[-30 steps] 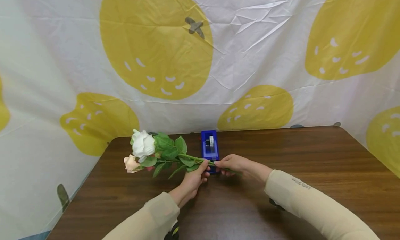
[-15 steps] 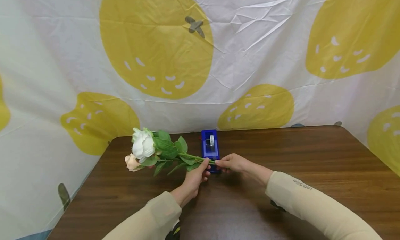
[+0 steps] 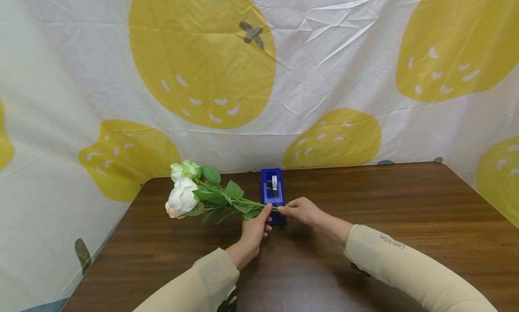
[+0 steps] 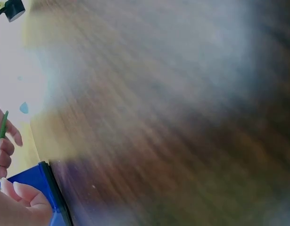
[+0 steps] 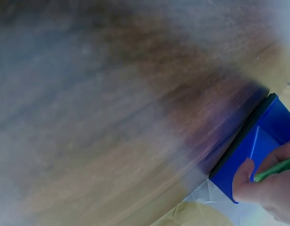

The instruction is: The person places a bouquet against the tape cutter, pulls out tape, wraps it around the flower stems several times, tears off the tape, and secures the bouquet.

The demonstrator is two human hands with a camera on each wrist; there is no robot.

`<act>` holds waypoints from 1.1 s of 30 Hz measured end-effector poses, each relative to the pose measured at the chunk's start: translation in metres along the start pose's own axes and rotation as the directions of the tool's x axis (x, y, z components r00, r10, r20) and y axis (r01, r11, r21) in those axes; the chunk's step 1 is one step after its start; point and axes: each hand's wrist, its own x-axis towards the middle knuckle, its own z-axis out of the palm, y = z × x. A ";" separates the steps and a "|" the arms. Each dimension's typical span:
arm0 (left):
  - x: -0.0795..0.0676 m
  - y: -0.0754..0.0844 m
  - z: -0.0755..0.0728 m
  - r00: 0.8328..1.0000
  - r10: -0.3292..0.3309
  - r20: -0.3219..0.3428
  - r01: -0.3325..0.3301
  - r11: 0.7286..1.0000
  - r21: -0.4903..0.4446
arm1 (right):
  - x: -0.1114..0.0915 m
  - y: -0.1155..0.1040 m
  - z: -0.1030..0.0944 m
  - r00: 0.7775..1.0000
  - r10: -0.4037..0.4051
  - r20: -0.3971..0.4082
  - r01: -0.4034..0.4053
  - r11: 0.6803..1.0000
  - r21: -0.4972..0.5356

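A bunch of flowers is held crosswise by both hands, blooms pointing left. It has a white rose (image 3: 183, 195), a pale green-white bloom (image 3: 189, 169) above it and a peach bloom (image 3: 172, 211) partly hidden behind. My left hand (image 3: 253, 233) grips the green stems (image 3: 247, 202), thumb on top. At the right, my right hand (image 3: 302, 210) pinches the stem ends between thumb and fingers; in the right wrist view a green stem (image 5: 279, 168) lies in the fingers. Directly behind the hands stands a blue tape dispenser (image 3: 272, 185), its front partly covered by the stems.
The dark wooden table (image 3: 385, 204) runs back to a white curtain (image 3: 227, 152) with yellow fruit prints. The dispenser's dark base edge (image 4: 60, 197) shows close to the hands in the left wrist view.
The bunch has turned in the hands: the green-white bloom has come up into view and the peach one has slipped further behind the white rose. The left hand has risen slightly.
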 end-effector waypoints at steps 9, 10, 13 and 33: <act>0.002 0.002 0.000 0.997 -0.074 0.010 0.074 0.997 -0.012 | -0.004 -0.005 0.007 0.994 0.030 -0.110 -0.033 0.999 -0.026; 0.003 0.002 0.000 0.997 -0.078 0.011 0.078 0.997 -0.021 | -0.005 -0.006 0.007 0.992 0.026 -0.120 -0.030 0.999 -0.035; 0.002 0.003 0.001 0.997 -0.076 0.008 0.076 0.995 -0.067 | -0.006 -0.008 0.008 0.989 0.021 -0.149 -0.029 0.998 -0.051; 0.011 -0.004 -0.002 0.989 -0.119 0.084 0.137 0.961 -0.241 | 0.001 -0.013 0.002 0.991 0.060 -0.122 -0.079 0.985 -0.156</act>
